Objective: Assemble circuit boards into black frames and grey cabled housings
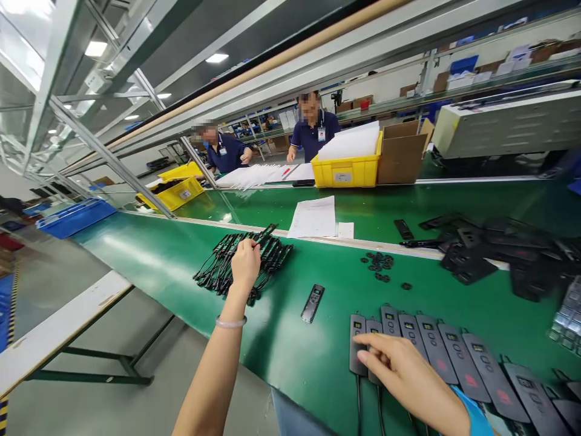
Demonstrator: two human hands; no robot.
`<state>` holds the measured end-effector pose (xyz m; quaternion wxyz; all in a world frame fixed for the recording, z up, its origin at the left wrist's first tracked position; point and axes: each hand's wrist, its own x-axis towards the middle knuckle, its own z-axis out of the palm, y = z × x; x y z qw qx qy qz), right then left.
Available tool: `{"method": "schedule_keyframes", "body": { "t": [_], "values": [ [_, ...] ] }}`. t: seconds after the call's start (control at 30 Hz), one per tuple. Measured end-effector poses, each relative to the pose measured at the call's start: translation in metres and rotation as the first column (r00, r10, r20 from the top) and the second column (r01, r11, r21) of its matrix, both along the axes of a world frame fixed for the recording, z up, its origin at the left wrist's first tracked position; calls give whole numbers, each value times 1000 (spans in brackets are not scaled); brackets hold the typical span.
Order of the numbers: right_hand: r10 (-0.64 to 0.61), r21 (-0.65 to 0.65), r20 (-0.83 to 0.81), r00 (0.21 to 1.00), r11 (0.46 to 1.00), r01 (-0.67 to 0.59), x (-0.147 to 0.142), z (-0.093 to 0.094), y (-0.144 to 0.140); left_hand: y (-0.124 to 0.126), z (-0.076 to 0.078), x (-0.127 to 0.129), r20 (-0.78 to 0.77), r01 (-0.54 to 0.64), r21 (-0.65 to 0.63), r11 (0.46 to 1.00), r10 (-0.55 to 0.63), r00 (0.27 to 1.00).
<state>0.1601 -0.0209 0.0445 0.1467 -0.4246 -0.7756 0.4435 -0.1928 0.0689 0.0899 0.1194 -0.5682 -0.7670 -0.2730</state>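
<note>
Black cable bundle (242, 260) lies far left on the green desk (158, 266) under the grasping left hand (245, 261), while the right hand (399, 369), fingers extended, presses a row of remotes (436, 345), one loose remote (312, 303) between.

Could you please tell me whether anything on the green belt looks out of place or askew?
One remote lies alone and tilted on the green belt, apart from the neat row of remotes under the right hand. Small black rings lie scattered loose.
</note>
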Motion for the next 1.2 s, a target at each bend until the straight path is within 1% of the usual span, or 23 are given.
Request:
{"method": "schedule_keyframes", "body": {
  "t": [0.07, 0.13, 0.17, 0.2, 0.23, 0.27, 0.3, 0.33, 0.4, 0.47, 0.53, 0.6, 0.7, 0.77, 0.8, 0.83, 0.87, 0.9, 0.97, 1.0, 1.07, 1.1, 1.2],
  "values": [
    [-55, -205, -240, 969, 979, 4, -4, 3, 9, -17, 15, 25, -4, 76, 63, 995, -76, 997],
    [-187, -420, -489, 852, 907, -42, -12, 5, 16, -36, 26, 57, 60, 245, 68, 967, -249, 967],
    [-273, -517, -598, 754, 850, -102, -16, 5, 19, -45, 27, 73, 168, 392, 39, 919, -392, 904],
    [-367, -595, -670, 645, 785, -171, -19, 5, 21, -52, 26, 87, 276, 524, -24, 852, -498, 822],
    [-463, -658, -697, 547, 717, -230, -22, 6, 22, -56, 21, 98, 342, 624, -103, 775, -562, 753],
    [-542, -708, -685, 487, 653, -270, -22, 6, 23, -56, 13, 105, 373, 684, -182, 707, -594, 713],
    [-591, -752, -649, 480, 597, -281, -21, 7, 23, -54, 2, 108, 362, 700, -261, 664, -605, 709],
    [-614, -789, -601, 512, 556, -260, -18, 8, 22, -50, -10, 108, 328, 692, -324, 645, -610, 722],
    [-599, -831, -512, 616, 527, -179, -6, 12, 21, -37, -35, 101, 296, 673, -378, 635, -606, 738],
    [-573, -828, -459, 678, 553, -93, 9, 18, 20, -25, -54, 91, 328, 682, -384, 622, -599, 731],
    [-574, -804, -432, 696, 595, -7, 22, 25, 20, -21, -64, 83, 362, 688, -361, 630, -585, 726],
    [-557, -759, -442, 703, 650, 38, 31, 30, 18, -24, -65, 78, 401, 671, -312, 672, -548, 735],
    [-505, -698, -465, 727, 714, 50, 34, 30, 17, -41, -58, 75, 515, 635, -229, 738, -462, 722],
    [-413, -640, -442, 796, 767, 43, 30, 27, 15, -55, -53, 78, 616, 630, -190, 753, -409, 674],
    [-341, -572, -415, 844, 819, 50, 26, 26, 15, -62, -50, 81, 703, 633, -160, 758, -363, 612],
    [-256, -465, -382, 888, 883, 54, 20, 25, 14, -70, -48, 87, 801, 631, -118, 767, -302, 517],
    [-170, -333, -345, 923, 942, 49, 14, 24, 13, -77, -46, 93, 892, 621, -66, 781, -232, 387],
    [-100, -200, -309, 946, 979, 38, 8, 23, 12, -83, -45, 101, 959, 598, -8, 801, -164, 232],
    [3, -4, -271, 963, 1000, -4, -5, 19, 9, -95, -44, 117, 995, 514, 101, 852, -83, -58],
    [46, 38, -259, 965, 999, -37, -10, 16, 7, -100, -44, 125, 986, 467, 144, 873, -84, -147],
    [114, 80, -219, 969, 992, -99, -18, 5, 4, -109, -45, 139, 955, 355, 212, 910, -117, -272],
    [146, 108, -195, 970, 986, -127, -20, -2, 3, -113, -46, 144, 940, 295, 236, 926, -140, -311],
    [249, 280, -166, 954, 940, -197, -20, -26, 5, -123, -51, 156, 903, 112, 267, 957, -208, -375]
  ]
}}
